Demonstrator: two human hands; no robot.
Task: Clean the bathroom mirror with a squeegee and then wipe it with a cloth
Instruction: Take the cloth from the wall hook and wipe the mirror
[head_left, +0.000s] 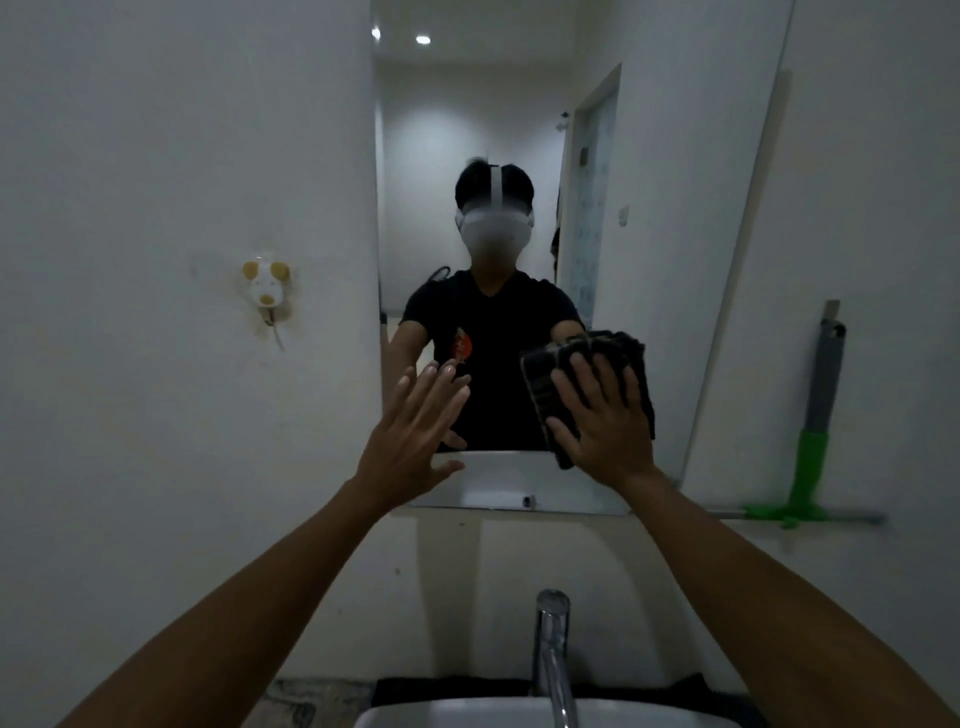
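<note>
The tall wall mirror (467, 130) fills the middle of the head view and reflects a person in a dark shirt. My right hand (602, 421) lies flat with spread fingers on a folded dark cloth (545, 384), pressing it against the lower right of the glass. My left hand (415, 415) is raised with fingers apart at the lower left of the mirror, holding nothing; whether it touches the glass I cannot tell. The squeegee (810, 457), green head with a grey handle, leans against the right wall, away from both hands.
A chrome faucet (553, 660) rises from a white sink (467, 714) at the bottom edge. A small mouse-shaped hook (266, 286) is stuck on the left wall. A dark towel (441, 691) lies behind the sink rim.
</note>
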